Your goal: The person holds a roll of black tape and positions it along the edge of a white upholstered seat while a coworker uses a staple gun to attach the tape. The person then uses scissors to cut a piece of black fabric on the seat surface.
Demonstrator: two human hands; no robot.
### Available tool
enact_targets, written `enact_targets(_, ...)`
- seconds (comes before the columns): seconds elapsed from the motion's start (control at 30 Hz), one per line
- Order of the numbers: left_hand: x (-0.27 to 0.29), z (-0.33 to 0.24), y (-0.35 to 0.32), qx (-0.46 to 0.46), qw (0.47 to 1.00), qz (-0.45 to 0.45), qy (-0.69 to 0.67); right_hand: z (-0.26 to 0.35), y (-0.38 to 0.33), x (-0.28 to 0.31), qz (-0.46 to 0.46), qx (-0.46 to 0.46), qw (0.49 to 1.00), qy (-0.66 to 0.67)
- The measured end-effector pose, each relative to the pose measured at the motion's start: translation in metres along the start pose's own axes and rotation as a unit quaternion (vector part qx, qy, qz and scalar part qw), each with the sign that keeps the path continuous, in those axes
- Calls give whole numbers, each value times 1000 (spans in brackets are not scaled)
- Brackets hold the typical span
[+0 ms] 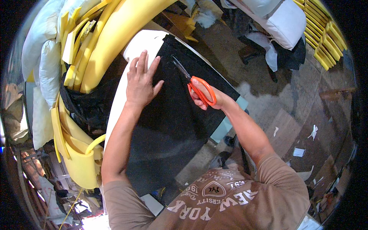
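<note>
A wide sheet of black fabric is spread before me over a white padded piece, which shows along its left and far edges. My left hand lies flat with fingers apart, resting where the white surface meets the fabric. In my right hand is a pair of scissors with orange handles, fingers through the loops. Their metal blades point away and to the left, over the far part of the fabric. Whether the tips touch the cloth, I cannot tell.
Yellow foam sheets and pale stuffed cushions crowd the left side. A rolled yellow foam piece stands at lower left. White cushions lie at far right, beside stacked yellow strips. Scraps litter the floor.
</note>
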State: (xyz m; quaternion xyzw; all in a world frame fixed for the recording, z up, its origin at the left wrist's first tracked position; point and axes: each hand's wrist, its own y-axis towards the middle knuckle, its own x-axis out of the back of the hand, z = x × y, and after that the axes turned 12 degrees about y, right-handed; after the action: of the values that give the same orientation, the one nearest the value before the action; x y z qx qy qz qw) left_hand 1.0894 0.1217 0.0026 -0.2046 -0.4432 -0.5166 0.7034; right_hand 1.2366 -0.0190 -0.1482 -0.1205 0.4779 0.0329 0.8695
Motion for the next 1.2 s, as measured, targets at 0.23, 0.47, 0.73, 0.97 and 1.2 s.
enact_targets(0.23,-5,1,-1,18,999,-9,-42,-20,12,-3,-29,53,994,-95)
enact_targets(0.47,-3,-1,-5,23,999,-7,-49,-2,-4,9,25,19,998,-47)
enact_targets(0.73,-4,-2,-1,20,998,-24,-47,-47,32,21,-48,163,949,-266)
enact_targets(0.97,-3,-3,-1,28,998,-21,-46,-47,42,21,-115,251,877,-394)
enact_targets(1.2,-3,-5,-1,27,999,-16,-41,-44,36,20,-100,128,953,-256)
